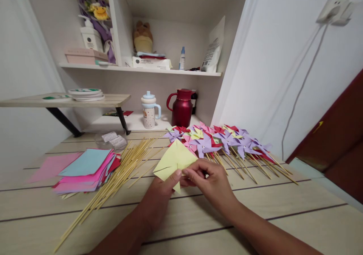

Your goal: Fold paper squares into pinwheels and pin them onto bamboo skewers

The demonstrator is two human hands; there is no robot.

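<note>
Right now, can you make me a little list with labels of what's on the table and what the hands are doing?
Left hand: pinches the folded pale yellow paper square at its lower edge.
Right hand: fingers on the same paper's lower right part.
Right of the paper: pile of finished purple, pink, red and yellow paper pinwheels on sticks.
Left of the paper: loose thin wooden sticks, then a stack of pink and blue paper sheets.
Behind: dark red metal jug, pale lidded cup.
Surface: light wooden table.
</note>
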